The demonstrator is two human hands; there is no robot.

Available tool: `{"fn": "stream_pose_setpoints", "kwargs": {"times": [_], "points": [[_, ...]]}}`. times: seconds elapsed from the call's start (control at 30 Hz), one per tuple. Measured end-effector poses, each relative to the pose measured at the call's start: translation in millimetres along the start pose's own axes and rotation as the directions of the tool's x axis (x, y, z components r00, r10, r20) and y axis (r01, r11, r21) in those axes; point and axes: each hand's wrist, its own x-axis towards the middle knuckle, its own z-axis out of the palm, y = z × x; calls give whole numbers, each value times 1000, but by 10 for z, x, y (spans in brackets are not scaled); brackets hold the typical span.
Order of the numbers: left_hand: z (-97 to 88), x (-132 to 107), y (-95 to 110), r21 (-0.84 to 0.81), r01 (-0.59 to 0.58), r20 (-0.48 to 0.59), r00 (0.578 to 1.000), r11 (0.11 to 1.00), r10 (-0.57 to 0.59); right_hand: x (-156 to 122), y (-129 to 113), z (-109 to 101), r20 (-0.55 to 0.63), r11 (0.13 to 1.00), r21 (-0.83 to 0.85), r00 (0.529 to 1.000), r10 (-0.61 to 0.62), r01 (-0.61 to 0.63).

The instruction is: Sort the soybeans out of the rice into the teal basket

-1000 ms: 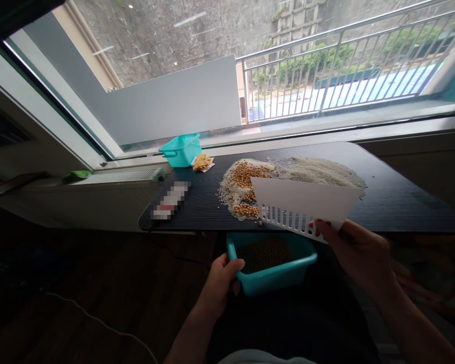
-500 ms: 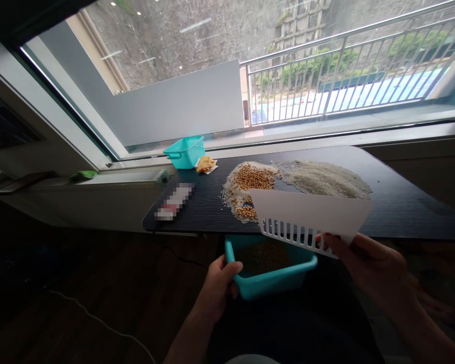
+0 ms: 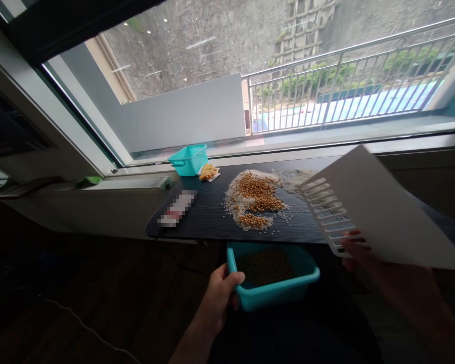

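My left hand (image 3: 220,296) grips the left rim of a teal plastic basin (image 3: 284,296), its thumb over the edge. Soybeans (image 3: 271,265) cover the bottom of this basin, just below the table's front edge. In my right hand (image 3: 387,273) is a flat white plastic sheet (image 3: 387,207) with a row of slots along one side, held tilted above the table. On the dark table (image 3: 208,217), a pile of soybeans (image 3: 260,189) lies mixed with white rice (image 3: 233,194). A separate rice heap (image 3: 293,177) is partly hidden behind the sheet.
A second teal basin (image 3: 191,161) stands at the table's back left, beside a yellow food piece (image 3: 209,172) on white paper. A blurred-out flat item (image 3: 177,208) lies at the left end. Behind are a radiator (image 3: 136,183) and a large window with a railing (image 3: 326,101).
My right hand has swung the slotted sheet to the right and turned it more upright, uncovering the soybean pile. My left hand keeps its grip on the basin.
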Motion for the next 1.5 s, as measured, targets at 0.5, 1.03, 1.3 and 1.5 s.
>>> {"fn": "stream_pose_setpoints", "kwargs": {"times": [0.5,1.03,1.3,1.5], "points": [[-15,15,-35,-2,8,-8,1000,1000,-8,-249,99,110,141,985,-23,975,171,-169],[-2,-11,-15,12,23,-6,1000,1000,-23,32,136,371,17,990,-75,993,118,-116],[32,-18,-21,29,12,-39,999,1000,-11,300,83,27,-105,937,-311,986,130,-156],[41,-23,-10,37,2,-24,1000,999,-1,182,-40,164,16,968,-229,994,106,-100]]}}
